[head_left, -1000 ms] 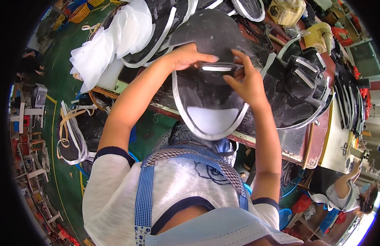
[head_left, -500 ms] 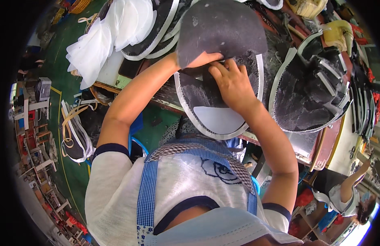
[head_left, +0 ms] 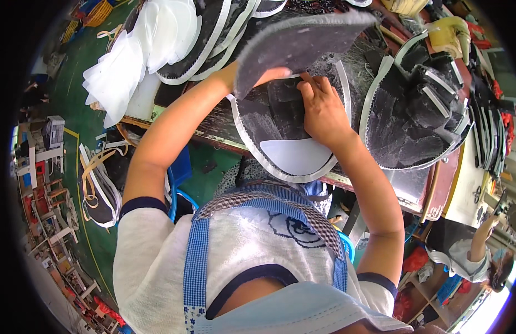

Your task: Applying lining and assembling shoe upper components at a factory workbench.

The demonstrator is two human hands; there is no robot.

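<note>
1. The black oval piece [head_left: 257, 118] with white edging lies on the workbench [head_left: 221, 138] in front of the person, directly below both hands.
2. A dark flap [head_left: 302, 45] is tilted up over the oval piece's far part, hiding much of the left hand [head_left: 273, 74].
3. The left hand reaches in from the oval piece's left side, under the flap; only part of it shows, stretched out toward the right, so its grip cannot be told.
4. The right hand [head_left: 326, 115] is over the oval piece's right half, back upward and fingers bent, fingertips close to the left hand's; whether they pinch anything cannot be told.
5. A black square patch [head_left: 284, 106] lies inside the oval piece, just left of the right hand.
6. A white patch [head_left: 296, 157] covers the oval piece's near end, nearer the person than both hands.
7. Right of the oval piece lies another white-edged dark piece [head_left: 387, 133]; beyond it to the left are white sheets [head_left: 167, 40].
</note>
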